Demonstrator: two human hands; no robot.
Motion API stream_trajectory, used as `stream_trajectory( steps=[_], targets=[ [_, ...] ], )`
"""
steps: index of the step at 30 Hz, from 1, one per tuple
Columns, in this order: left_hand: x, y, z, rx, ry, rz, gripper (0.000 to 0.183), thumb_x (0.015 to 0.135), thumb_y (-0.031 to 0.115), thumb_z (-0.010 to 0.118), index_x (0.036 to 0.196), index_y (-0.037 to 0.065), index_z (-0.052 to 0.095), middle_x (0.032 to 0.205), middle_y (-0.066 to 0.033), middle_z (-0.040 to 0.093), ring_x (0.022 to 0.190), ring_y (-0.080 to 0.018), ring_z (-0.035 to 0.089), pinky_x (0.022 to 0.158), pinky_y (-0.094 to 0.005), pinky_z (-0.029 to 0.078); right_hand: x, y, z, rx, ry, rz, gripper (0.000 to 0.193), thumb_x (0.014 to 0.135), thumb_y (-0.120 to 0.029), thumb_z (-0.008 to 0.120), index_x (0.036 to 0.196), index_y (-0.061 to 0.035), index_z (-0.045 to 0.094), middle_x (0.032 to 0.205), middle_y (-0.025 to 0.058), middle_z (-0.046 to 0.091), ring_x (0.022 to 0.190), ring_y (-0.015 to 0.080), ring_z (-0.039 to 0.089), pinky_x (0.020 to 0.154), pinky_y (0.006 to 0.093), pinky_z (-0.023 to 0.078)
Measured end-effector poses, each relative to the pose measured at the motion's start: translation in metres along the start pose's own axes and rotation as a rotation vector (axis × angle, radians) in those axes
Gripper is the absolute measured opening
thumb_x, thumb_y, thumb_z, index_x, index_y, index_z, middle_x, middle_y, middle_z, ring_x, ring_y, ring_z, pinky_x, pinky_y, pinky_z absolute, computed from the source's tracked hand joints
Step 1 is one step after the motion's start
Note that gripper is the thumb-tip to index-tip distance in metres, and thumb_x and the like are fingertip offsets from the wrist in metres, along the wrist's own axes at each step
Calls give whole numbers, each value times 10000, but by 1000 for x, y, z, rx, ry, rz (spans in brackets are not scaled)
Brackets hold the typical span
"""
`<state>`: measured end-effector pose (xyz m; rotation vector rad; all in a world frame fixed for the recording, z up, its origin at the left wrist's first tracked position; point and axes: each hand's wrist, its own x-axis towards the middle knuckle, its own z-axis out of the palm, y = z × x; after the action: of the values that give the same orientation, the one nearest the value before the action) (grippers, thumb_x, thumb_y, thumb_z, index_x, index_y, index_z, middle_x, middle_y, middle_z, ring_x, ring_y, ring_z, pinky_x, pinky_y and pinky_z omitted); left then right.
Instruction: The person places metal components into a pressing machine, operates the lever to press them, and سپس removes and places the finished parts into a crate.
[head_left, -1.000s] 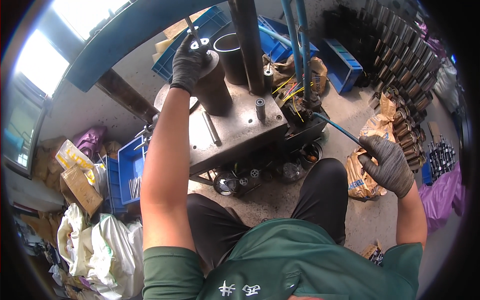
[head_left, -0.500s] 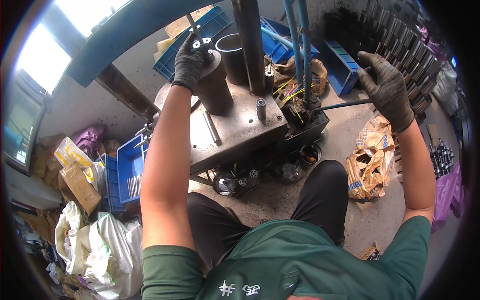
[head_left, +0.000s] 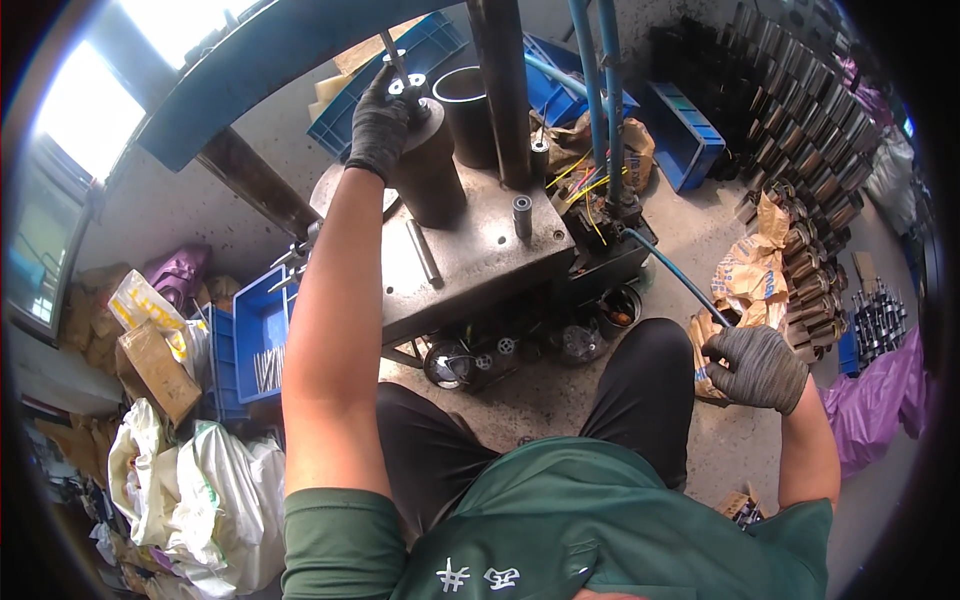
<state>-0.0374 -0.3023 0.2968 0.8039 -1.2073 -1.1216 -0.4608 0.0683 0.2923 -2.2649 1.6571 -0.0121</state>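
My left hand [head_left: 378, 135], in a dark glove, is closed at the top of a thick dark steel cylinder [head_left: 428, 185], its fingers around a small metal fitting [head_left: 405, 85]. A thin steel rod [head_left: 392, 55] comes down from above against this fitting. My right hand [head_left: 757, 368], also gloved, is curled around the end of a long lever [head_left: 675, 272]; the grip itself is partly hidden by the glove. The lever slants from a dark pump block [head_left: 600, 255] toward me. On the steel press table [head_left: 480, 270] lie a metal pin [head_left: 423, 252] and an upright small sleeve [head_left: 522, 217].
An open dark tube [head_left: 462, 125] and a steel column [head_left: 500, 90] stand behind the cylinder. Blue hoses [head_left: 605, 100] rise beside the block. Stacked metal tubes [head_left: 800, 110] and a torn paper bag [head_left: 750, 270] are at right. A blue crate [head_left: 262, 335] sits at left.
My right hand has come down toward me, its fingers curling closed, and the lever has swung from nearly level to slanting toward me. The left hand stays nearly where it was.
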Motion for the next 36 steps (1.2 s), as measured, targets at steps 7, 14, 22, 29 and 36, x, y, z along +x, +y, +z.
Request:
stream_trajectory(
  steps=[7,14,22,29,36],
  targets=[
    [1,1,-2,-40,18,-40,528,957,-36,681,1443,127,556,943,-68,714,731,-101,643,625,-242,553,5,4,-2,-40,31,-82,297,840,-241,661,1048,-42,732,862,162,723,797,359,707,743,442,569],
    [3,-3,0,-75,10,-35,558,923,-74,698,1429,122,566,898,-77,705,668,-117,630,596,-266,556,2,16,7,-55,69,-124,330,821,-254,650,1064,-50,741,861,175,708,806,364,700,751,462,565],
    [-1,-3,1,-142,45,-97,501,927,-69,695,1387,100,588,890,-77,708,677,-119,636,581,-281,565,7,11,-1,-69,49,-109,295,845,-206,646,1083,-50,725,879,195,705,818,377,696,745,472,562],
    [-3,4,2,-27,-5,-111,361,919,13,739,1263,42,633,840,-50,682,684,-120,639,623,-275,584,7,6,-4,22,416,-83,294,848,-167,675,1104,-25,695,979,192,704,897,370,692,824,442,557],
    [-7,6,-3,166,-56,7,253,952,43,717,1194,21,645,890,-61,702,733,-109,649,646,-253,591,107,6,-85,17,1022,-267,270,923,-103,699,1151,40,684,1061,189,719,964,285,723,851,351,577]
  ],
)
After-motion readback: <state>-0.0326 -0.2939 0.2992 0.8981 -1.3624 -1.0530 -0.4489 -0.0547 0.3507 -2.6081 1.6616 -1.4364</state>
